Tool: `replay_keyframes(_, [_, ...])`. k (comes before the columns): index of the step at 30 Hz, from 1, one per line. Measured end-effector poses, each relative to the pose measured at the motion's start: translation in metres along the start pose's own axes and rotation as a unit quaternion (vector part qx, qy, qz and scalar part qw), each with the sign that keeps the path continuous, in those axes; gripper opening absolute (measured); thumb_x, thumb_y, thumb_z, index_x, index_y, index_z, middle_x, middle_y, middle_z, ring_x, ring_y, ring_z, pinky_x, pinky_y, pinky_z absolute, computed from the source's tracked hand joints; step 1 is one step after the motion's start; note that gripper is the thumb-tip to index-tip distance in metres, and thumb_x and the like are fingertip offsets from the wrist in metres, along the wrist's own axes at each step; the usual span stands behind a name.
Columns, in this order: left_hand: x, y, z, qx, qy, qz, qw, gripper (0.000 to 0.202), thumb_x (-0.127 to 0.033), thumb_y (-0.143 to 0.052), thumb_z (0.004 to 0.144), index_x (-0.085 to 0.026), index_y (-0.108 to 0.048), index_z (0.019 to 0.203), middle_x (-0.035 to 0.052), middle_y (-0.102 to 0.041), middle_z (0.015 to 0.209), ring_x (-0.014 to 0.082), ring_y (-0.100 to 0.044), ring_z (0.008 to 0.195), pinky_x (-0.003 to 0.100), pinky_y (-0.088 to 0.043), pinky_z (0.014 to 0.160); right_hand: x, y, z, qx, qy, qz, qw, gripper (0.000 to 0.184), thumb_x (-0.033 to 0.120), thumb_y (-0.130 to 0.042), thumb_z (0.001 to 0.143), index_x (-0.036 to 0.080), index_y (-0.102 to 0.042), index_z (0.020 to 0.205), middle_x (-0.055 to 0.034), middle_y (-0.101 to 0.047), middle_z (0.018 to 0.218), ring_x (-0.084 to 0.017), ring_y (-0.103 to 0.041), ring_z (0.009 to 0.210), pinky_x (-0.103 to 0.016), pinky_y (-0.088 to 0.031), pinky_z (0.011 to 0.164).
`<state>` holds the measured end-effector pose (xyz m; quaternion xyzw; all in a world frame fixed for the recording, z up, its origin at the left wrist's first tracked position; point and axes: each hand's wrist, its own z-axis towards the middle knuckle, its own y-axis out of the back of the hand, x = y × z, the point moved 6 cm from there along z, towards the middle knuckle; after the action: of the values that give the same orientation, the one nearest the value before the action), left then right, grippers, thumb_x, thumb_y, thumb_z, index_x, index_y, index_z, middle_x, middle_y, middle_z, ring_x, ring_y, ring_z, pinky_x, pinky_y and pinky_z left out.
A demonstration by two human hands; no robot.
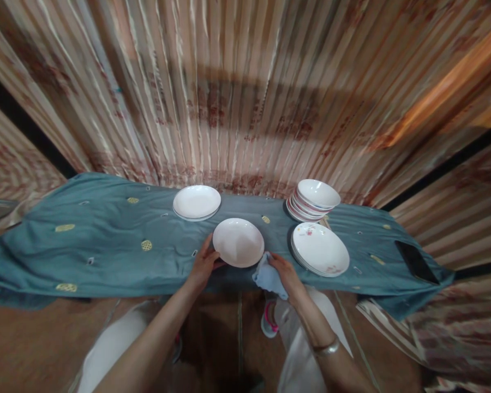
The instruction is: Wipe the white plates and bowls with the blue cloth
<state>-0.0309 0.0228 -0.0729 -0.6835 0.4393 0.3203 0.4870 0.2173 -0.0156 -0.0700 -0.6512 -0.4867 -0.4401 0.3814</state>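
A white plate (238, 243) is held up near the front of the table, tilted slightly toward me. My left hand (204, 263) grips its left rim, thumb on the upper face and fingers beneath. In my right hand (283, 268) is a light blue cloth (269, 277), bunched up and hanging down by the plate's lower right edge. Whether the right fingers also touch the plate cannot be made out. Just behind the held plate, to the left, lie stacked white plates (197, 202). To the right of my right hand sits a stack of floral-patterned plates (321, 248).
A stack of several bowls (318, 194) stands at the back right. A dark phone-like slab (416, 262) lies near the right end. The teal tablecloth (118, 245) hangs over the table's front edge. Pleated curtains (237, 98) rise right behind the table.
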Motion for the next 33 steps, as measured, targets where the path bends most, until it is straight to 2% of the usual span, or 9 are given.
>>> replay_keyframes(3, [-0.001,0.001,0.004,-0.003,0.005,0.014,1.0,0.083,-0.011,-0.068,0.072,-0.024,-0.044,0.15,0.0041,-0.075,0.096,0.02,-0.07,0.083,0.038,-0.063,0.075,0.02,-0.008,0.003,0.011,0.036,-0.021,0.999,0.046,0.057,-0.076,0.066,0.02,-0.076,0.093,-0.0031,-0.074,0.08,-0.023,-0.065,0.074,-0.032,-0.05,0.066])
replay_keyframes(8, [-0.001,0.002,0.008,-0.001,0.012,0.03,0.999,0.08,-0.012,-0.067,0.073,-0.023,-0.045,0.149,0.0033,-0.075,0.091,0.0206,-0.07,0.084,0.038,-0.061,0.078,0.051,-0.058,0.033,0.146,0.09,-0.121,0.978,0.032,0.053,-0.067,0.078,0.021,-0.07,0.079,0.0022,-0.062,0.064,-0.016,-0.054,0.06,-0.028,-0.042,0.058])
replay_keyframes(11, [-0.002,0.002,0.007,0.0,0.015,0.036,0.999,0.082,-0.014,-0.068,0.072,-0.021,-0.044,0.15,0.0045,-0.076,0.094,0.0212,-0.071,0.085,0.037,-0.06,0.079,0.056,-0.085,0.056,0.157,0.171,-0.297,0.926,0.023,0.035,-0.059,0.086,0.021,-0.066,0.069,0.0003,-0.063,0.064,-0.018,-0.059,0.067,-0.031,-0.047,0.069])
replay_keyframes(13, [-0.002,0.002,0.007,0.004,0.013,0.035,0.999,0.084,-0.016,-0.07,0.07,-0.021,-0.044,0.15,0.0051,-0.076,0.096,0.0215,-0.071,0.085,0.036,-0.06,0.078,0.054,-0.094,0.065,0.131,0.225,-0.417,0.871,0.018,0.025,-0.055,0.088,0.02,-0.07,0.08,-0.0048,-0.07,0.078,-0.023,-0.064,0.082,-0.036,-0.05,0.083])
replay_keyframes(16, [-0.002,0.002,0.007,0.006,0.011,0.029,1.0,0.086,-0.017,-0.071,0.068,-0.021,-0.044,0.149,0.0042,-0.075,0.093,0.0203,-0.07,0.082,0.035,-0.06,0.075,0.054,-0.094,0.065,0.085,0.295,-0.52,0.797,0.026,0.02,-0.05,0.092,0.014,-0.069,0.108,-0.0157,-0.072,0.109,-0.028,-0.064,0.105,-0.043,-0.048,0.098])
replay_keyframes(19, [-0.001,0.004,0.008,-0.009,0.02,0.026,0.999,0.086,-0.015,-0.071,0.067,-0.022,-0.046,0.148,0.0028,-0.075,0.091,0.0187,-0.069,0.08,0.034,-0.06,0.074,0.057,-0.083,0.057,0.041,0.333,-0.562,0.756,0.033,0.021,-0.048,0.095,0.012,-0.064,0.122,-0.0212,-0.066,0.124,-0.031,-0.06,0.114,-0.05,-0.047,0.101])
replay_keyframes(22, [0.001,0.005,0.009,-0.018,0.024,0.026,0.999,0.085,-0.014,-0.07,0.067,-0.023,-0.046,0.148,0.0018,-0.074,0.088,0.0179,-0.068,0.078,0.032,-0.06,0.072,0.062,-0.076,0.048,0.031,0.366,-0.557,0.745,0.036,0.02,-0.046,0.097,0.015,-0.062,0.128,-0.0192,-0.063,0.13,-0.03,-0.059,0.117,-0.052,-0.047,0.104])
replay_keyframes(26, [0.002,0.006,0.012,-0.012,0.021,0.019,1.0,0.086,-0.014,-0.07,0.067,-0.021,-0.045,0.149,0.0024,-0.074,0.089,0.0176,-0.068,0.078,0.031,-0.059,0.072,0.054,-0.088,0.036,0.114,0.393,-0.548,0.73,0.036,0.018,-0.046,0.098,0.016,-0.063,0.129,-0.0159,-0.064,0.13,-0.026,-0.06,0.118,-0.043,-0.048,0.106])
replay_keyframes(33, [0.004,0.008,0.013,0.01,0.033,0.017,0.999,0.093,-0.019,-0.074,0.066,-0.023,-0.041,0.152,0.0045,-0.076,0.097,0.0194,-0.07,0.081,0.033,-0.059,0.075,0.042,-0.1,0.049,0.107,0.32,-0.649,0.682,0.036,0.009,-0.043,0.095,0.016,-0.067,0.121,-0.0173,-0.066,0.125,-0.027,-0.062,0.111,-0.041,-0.051,0.099])
